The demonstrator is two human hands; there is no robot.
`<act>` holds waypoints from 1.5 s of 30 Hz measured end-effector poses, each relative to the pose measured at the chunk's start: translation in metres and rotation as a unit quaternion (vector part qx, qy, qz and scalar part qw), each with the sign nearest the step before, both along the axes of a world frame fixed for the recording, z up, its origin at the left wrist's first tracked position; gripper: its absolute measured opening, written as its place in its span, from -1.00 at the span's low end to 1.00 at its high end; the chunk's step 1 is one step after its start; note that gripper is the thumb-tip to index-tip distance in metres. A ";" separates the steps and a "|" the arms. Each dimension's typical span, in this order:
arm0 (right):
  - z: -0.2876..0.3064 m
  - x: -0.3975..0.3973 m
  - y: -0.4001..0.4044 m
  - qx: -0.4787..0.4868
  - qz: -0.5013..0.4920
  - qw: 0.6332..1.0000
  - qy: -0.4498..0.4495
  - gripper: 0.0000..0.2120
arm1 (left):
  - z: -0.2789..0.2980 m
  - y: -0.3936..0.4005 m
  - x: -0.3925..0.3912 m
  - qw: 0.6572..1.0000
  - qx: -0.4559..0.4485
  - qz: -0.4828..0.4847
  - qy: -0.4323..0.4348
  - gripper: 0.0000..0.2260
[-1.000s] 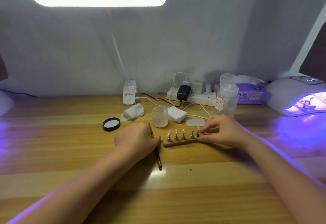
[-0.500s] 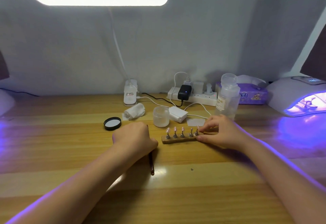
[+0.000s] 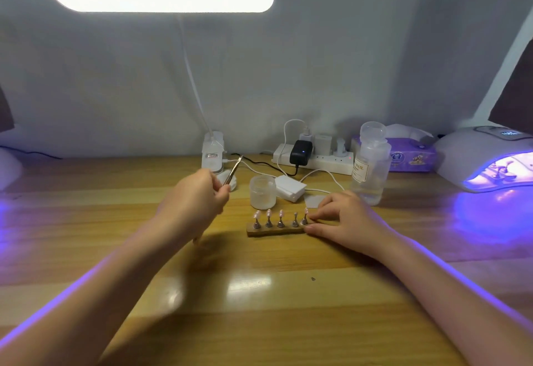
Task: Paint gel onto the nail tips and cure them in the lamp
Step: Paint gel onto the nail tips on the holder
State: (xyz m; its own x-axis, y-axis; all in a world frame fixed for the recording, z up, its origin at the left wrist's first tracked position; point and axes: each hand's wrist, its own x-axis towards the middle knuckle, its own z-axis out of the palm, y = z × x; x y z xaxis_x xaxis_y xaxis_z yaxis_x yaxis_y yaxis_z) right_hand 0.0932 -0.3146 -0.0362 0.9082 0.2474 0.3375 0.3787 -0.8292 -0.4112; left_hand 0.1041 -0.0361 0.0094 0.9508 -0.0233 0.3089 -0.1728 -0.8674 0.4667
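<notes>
Five nail tips (image 3: 281, 213) are standing on the wooden holder (image 3: 275, 229). Your right hand (image 3: 343, 217) is pinching the holder's right end, likely steadying it. Left of the holder, your left hand (image 3: 196, 201) is gripping the brush (image 3: 232, 170), probably heading for the jar (image 3: 262, 196) behind the holder.

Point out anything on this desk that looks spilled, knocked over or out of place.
Nothing stands out. The wooden holder lies flat with its five nail tips upright, the frosted jar and clear bottle stand upright, and no spill shows on the table.
</notes>
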 end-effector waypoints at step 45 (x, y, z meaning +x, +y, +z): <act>-0.006 -0.011 0.031 -0.050 -0.165 0.975 -0.140 -0.51 | 0.035 -0.048 0.044 0.990 -0.051 -0.127 -0.023 -0.84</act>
